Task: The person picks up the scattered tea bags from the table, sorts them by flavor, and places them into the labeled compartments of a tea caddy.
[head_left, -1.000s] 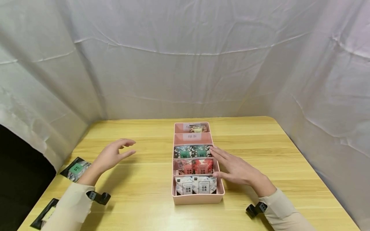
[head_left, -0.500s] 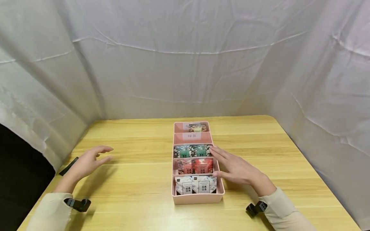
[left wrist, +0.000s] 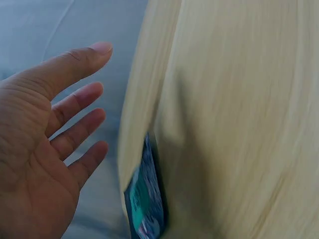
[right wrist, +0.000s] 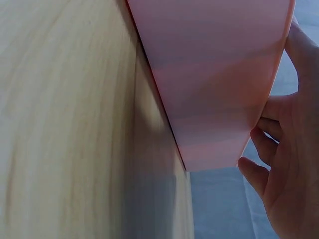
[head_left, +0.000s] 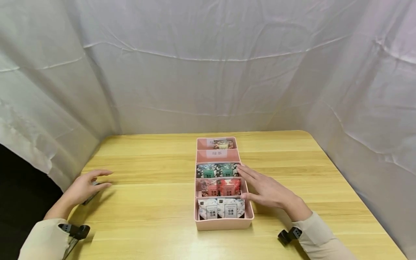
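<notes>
My left hand (head_left: 82, 187), fingers spread and thumb apart, hovers over the table's left side with nothing in its grasp. Below it lies a tea sachet (head_left: 90, 198), mostly hidden by the hand in the head view; the left wrist view shows its dark edge and green label (left wrist: 139, 196). My right hand (head_left: 268, 189) rests along the right rim of a pink divided box (head_left: 224, 225), fingers extended, thumb by the front compartments. Tea sachets stand inside: white ones (head_left: 230, 207) in front, then red (head_left: 229, 187), then green (head_left: 226, 170), and a yellow-labelled one (head_left: 223, 145) at the back.
A paper label (head_left: 217, 154) marks the second compartment from the back, where no sachet shows. Part of another sachet (head_left: 70, 247) peeks out beside the left sleeve. A pale cloth (head_left: 208, 72) hangs behind the wooden table (head_left: 149, 224).
My left hand has moved left and slightly down, toward the table's left edge and over the sachet there. The right hand stays at the box rim.
</notes>
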Available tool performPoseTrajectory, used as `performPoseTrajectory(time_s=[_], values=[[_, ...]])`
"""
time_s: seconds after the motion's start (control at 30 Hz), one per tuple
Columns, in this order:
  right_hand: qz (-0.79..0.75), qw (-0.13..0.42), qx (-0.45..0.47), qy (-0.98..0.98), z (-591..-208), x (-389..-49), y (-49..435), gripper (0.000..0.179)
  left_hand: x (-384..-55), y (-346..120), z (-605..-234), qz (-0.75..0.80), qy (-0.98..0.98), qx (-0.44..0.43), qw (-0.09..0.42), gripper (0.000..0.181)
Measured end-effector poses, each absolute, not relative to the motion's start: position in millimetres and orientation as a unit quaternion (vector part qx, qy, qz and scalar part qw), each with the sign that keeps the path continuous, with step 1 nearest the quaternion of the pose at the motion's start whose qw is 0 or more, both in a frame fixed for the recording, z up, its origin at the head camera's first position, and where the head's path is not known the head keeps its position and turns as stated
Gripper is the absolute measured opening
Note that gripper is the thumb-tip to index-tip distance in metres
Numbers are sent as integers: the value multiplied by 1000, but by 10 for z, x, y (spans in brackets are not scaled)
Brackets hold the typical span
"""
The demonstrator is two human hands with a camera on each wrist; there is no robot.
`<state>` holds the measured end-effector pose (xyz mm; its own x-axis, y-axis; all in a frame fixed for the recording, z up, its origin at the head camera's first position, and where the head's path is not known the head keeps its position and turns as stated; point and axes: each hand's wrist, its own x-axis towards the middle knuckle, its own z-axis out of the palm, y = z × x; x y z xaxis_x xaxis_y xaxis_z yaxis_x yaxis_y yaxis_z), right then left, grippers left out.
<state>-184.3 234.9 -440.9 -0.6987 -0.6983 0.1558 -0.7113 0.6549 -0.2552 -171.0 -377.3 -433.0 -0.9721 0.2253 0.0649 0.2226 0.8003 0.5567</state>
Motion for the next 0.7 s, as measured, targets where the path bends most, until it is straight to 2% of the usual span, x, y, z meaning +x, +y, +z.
performPoseTrajectory(time_s=[0.53,0.7], values=[[153,20,383,-911,-4417,-1835,2347,81,-1752,-4147,-4501,271,958,76,59,62],[154,21,382,-911,-4430,-1837,2345,81,-1736,-4211,-4560,253,964,60,61,63]])
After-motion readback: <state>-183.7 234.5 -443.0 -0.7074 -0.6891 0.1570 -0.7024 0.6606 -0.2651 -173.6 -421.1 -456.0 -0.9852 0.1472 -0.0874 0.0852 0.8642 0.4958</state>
